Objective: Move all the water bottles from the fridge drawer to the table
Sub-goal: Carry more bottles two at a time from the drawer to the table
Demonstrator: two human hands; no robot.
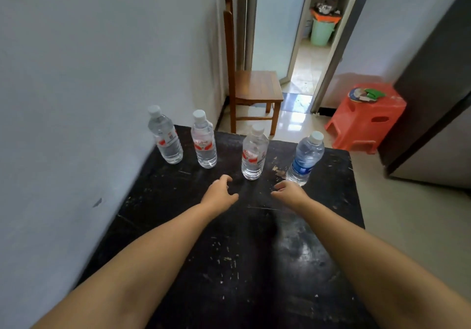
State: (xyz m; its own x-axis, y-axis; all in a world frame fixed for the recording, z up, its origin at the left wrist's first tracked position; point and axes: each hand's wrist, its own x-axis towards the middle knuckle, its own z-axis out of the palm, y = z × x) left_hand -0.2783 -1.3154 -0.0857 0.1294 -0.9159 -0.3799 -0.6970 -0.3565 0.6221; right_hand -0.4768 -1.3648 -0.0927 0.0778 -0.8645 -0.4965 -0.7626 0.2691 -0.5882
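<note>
Four bottles upright in a row across the far part of the black table (254,239), all capped in white, none touching another. From the left: bottle one (166,138) nearest the wall (89,73), red label, standing at the far-left corner; bottle two (204,143) just right of it, red label too; bottle three (254,156) well apart from two, red label, nearer the middle; blue bottle (304,161) furthest right, blue label, close to the right edge. Clear water visible inside each.

Both forearms stretched out over the tabletop, bare to the elbow. Left hand (220,193) hovering short of the gap between bottles two and three, fingers loosely curled and parted, holding nothing. Right hand (289,191) just in front of the blue bottle, fingers likewise relaxed and bent, nothing gripped; whether its fingertips graze the bottle's base cannot be told. Bottle three between the two hands and slightly beyond them, untouched.

Tabletop scuffed, with pale scratches and chipped spots throughout.

Beyond the table: wooden chair (251,86) against the wall, facing right. Red stool (367,117) to the right on the tiled floor (407,226), with a round flat item and something green on top, too small to identify. Dark cabinet side (438,99) at the far right. Open doorway (308,56) past the chair, green bin (321,31) with an orange liner further inside.
</note>
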